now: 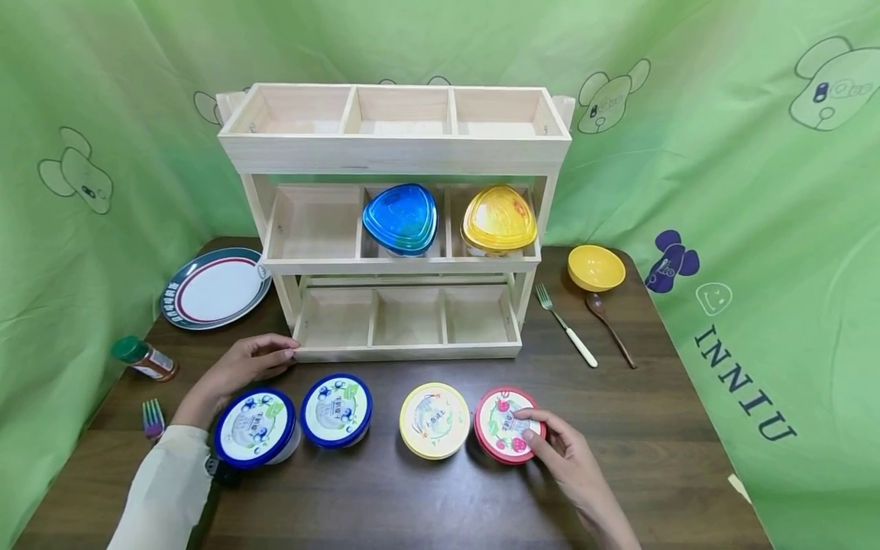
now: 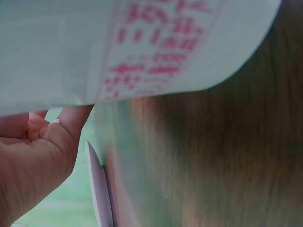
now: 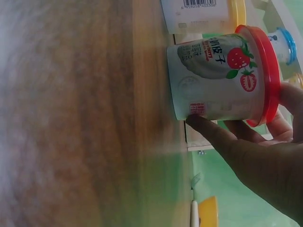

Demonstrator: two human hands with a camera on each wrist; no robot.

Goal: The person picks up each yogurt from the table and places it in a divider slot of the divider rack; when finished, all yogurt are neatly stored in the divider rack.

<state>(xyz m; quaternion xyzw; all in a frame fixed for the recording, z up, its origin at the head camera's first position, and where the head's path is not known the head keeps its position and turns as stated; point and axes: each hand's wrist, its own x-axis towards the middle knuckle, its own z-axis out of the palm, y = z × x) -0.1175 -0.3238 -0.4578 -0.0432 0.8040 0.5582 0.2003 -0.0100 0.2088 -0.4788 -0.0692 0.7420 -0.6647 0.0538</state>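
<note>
Fingers of my right hand (image 1: 571, 458) are curled round the red-lidded strawberry tub (image 1: 507, 425), thumb on its side wall and fingertips over the lid rim, as the right wrist view shows; the tub stands on the table (image 1: 660, 435), not yet lifted. My left hand (image 1: 244, 365) lies relaxed and holds nothing, fingertips touching the front corner of the wooden rack (image 1: 406, 229), with a blue-lidded tub (image 1: 256, 428) just beside its wrist.

Judging from how things lie, the work is early on. Two triangular containers, the blue container (image 1: 401, 218) and the yellow container (image 1: 499, 220), sit in the rack's middle tier, beyond my right hand. Four tubs stand in a row in front of the rack: the one I grip, the yellow-lidded tub (image 1: 434, 420) just to its left, a second blue-lidded tub (image 1: 337, 410) further left, then the one by my left wrist. The bottom and top tiers look bare, and the middle tier's left bay too.

Hard to make out: the left wrist view is blurred and filled by a tub wall with red print I cannot read. The right forearm is cut off at the frame edge
</note>
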